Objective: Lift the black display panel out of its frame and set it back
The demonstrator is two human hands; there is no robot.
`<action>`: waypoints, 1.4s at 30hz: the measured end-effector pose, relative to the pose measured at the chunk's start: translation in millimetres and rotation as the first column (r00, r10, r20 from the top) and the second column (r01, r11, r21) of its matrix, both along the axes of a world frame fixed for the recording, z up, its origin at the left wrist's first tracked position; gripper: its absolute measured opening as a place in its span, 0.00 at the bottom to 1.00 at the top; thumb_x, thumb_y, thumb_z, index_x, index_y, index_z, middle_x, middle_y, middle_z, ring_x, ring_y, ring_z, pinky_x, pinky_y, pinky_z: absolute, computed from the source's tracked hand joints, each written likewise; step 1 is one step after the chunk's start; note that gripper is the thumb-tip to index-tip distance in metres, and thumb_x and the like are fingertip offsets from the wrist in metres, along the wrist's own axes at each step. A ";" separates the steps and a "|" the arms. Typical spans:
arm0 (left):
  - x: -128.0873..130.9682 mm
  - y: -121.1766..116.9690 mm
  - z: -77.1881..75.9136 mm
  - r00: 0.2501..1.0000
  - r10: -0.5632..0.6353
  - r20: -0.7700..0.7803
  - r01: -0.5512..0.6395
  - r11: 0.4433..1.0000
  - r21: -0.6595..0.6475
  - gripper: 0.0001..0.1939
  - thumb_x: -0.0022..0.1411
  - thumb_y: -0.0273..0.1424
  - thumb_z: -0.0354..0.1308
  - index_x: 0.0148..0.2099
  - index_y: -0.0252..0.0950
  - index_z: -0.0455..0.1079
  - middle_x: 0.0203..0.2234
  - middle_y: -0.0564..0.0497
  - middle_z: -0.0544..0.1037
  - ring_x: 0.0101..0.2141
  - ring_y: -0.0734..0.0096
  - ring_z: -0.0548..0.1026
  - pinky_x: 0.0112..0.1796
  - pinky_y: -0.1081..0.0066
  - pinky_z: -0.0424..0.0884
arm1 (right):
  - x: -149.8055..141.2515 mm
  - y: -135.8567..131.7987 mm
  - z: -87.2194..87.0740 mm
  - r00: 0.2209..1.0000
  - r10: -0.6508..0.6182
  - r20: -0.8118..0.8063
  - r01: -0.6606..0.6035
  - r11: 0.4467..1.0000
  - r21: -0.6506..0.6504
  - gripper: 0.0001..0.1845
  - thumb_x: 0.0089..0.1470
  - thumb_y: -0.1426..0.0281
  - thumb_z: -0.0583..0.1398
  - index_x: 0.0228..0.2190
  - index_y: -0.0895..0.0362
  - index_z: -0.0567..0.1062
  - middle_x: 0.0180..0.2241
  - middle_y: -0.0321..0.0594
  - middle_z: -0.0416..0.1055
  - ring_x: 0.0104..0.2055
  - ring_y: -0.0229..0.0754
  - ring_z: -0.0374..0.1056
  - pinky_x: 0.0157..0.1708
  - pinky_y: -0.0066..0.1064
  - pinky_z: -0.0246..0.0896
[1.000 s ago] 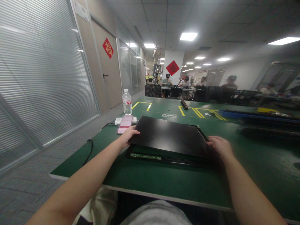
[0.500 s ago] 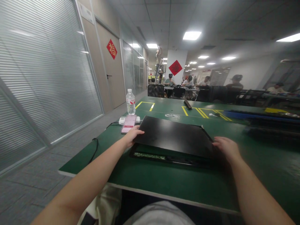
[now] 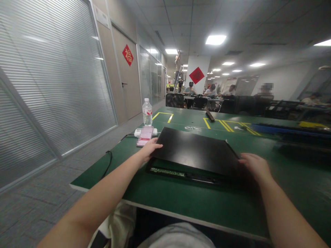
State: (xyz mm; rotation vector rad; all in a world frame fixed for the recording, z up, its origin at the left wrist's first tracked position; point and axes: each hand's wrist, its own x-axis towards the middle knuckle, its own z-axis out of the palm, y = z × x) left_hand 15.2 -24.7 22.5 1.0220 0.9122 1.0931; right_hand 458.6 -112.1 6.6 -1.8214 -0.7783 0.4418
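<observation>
A flat black display panel (image 3: 193, 148) is tilted above the green table, its near edge raised. My left hand (image 3: 150, 148) grips its left edge, thumb on top and fingers beneath, partly hidden. At the right edge my right hand (image 3: 254, 166) is closed on the panel's side, slightly blurred. Below the near edge shows a narrow green circuit board (image 3: 167, 172) beside a dark strip (image 3: 201, 179) in a black frame. Whether these are joined to the panel I cannot tell.
A phone (image 3: 145, 136) and a water bottle (image 3: 147, 113) stand left, by a white power strip (image 3: 154, 132). A black cable (image 3: 108, 163) hangs over the left edge. A dark bar (image 3: 210, 116) and a blue-edged stack (image 3: 287, 131) lie farther back. People sit beyond.
The whole view has shifted slightly, so everything appears a little to the right. Both hands keep hold of the panel, which has hardly moved over the table.
</observation>
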 end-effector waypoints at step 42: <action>2.9 4.4 -3.1 1.000 -0.002 -0.016 0.002 1.000 -0.015 0.28 0.45 0.16 0.69 0.49 0.32 0.69 0.33 0.46 0.83 0.30 0.61 0.82 0.34 0.66 0.78 | 10.5 3.8 -5.2 0.896 0.075 0.437 0.030 0.973 -0.229 0.12 0.47 0.62 0.61 0.31 0.53 0.83 0.33 0.45 0.80 0.35 0.50 0.73 0.32 0.35 0.61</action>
